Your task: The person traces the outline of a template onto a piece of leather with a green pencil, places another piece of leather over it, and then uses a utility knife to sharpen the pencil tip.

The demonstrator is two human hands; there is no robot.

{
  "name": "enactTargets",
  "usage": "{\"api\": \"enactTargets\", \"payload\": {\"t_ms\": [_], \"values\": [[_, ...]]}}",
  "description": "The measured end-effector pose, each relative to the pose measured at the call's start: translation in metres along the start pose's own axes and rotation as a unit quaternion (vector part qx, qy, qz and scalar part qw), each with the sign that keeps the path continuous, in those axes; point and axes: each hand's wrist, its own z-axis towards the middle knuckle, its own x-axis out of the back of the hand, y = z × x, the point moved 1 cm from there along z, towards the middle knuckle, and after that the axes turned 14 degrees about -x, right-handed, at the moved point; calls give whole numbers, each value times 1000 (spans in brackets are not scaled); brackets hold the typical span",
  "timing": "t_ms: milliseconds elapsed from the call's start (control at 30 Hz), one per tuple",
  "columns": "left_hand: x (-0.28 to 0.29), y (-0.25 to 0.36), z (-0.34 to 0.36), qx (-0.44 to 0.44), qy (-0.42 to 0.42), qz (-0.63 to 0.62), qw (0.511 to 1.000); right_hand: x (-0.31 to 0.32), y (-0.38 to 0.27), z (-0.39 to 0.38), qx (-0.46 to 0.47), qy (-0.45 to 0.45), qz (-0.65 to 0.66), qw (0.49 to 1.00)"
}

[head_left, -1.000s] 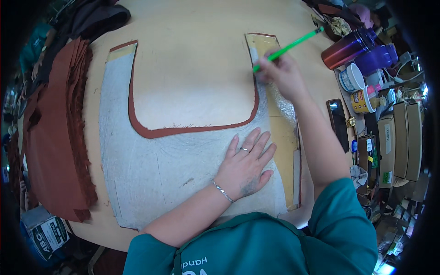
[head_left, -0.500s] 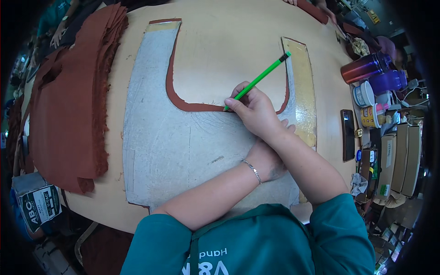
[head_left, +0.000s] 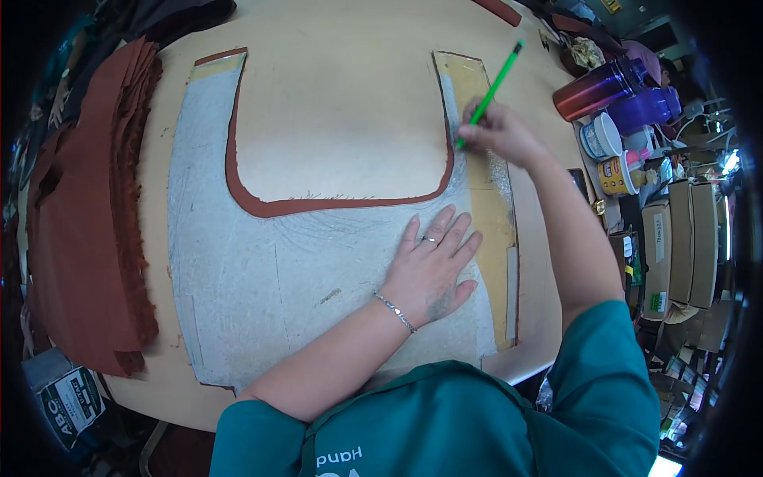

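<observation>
A large grey-white pattern template (head_left: pixel 302 294) with a U-shaped cut-out lies over a rust-brown piece of material (head_left: pixel 274 208), whose edge shows along the cut-out. My left hand (head_left: pixel 433 266) rests flat on the template below the right part of the curve, fingers spread. In my right hand (head_left: pixel 505 137) is a green pencil (head_left: pixel 494 86), leaning up to the right. Its lower tip is at the inner edge of the template's right arm; whether it touches cannot be made out. Yellowish tape (head_left: pixel 481 171) covers part of that arm.
At the left stands a thick stack of rust-brown pieces (head_left: pixel 87 238) with ragged edges. Along the right side are tumblers (head_left: pixel 596 89), white tubs (head_left: pixel 601 137), a partly hidden phone (head_left: pixel 578 184) and cardboard boxes (head_left: pixel 680 246). A rust-brown roll (head_left: pixel 499 11) lies at the far edge.
My right hand has moved with the pencil from the bottom of the curve to its right side. My left hand, formerly partly under the right arm, now shows fully. The view has shifted.
</observation>
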Motion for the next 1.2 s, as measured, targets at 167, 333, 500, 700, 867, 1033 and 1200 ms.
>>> {"api": "enactTargets", "payload": {"t_ms": [167,333,500,700,867,1033,1200], "values": [[1,2,1,-2,12,-9,1000,19,-25,61,94,97,-24,991],[-1,0,0,12,26,-7,1000,-35,-30,8,100,162,172,966],[-4,-2,0,10,-42,-16,999,-115,-26,-41,70,29,171,982],[-4,0,2,4,-30,-10,1000,-138,-26,-42,87,18,191,977],[-5,-2,4,0,-29,-27,999,-136,-27,-47,81,31,77,993],[0,-4,0,4,-1,10,1000,-78,8,-52,57,72,39,995],[2,-1,2,-5,-10,12,1000,-16,1,-25,31,53,-43,997]]}}
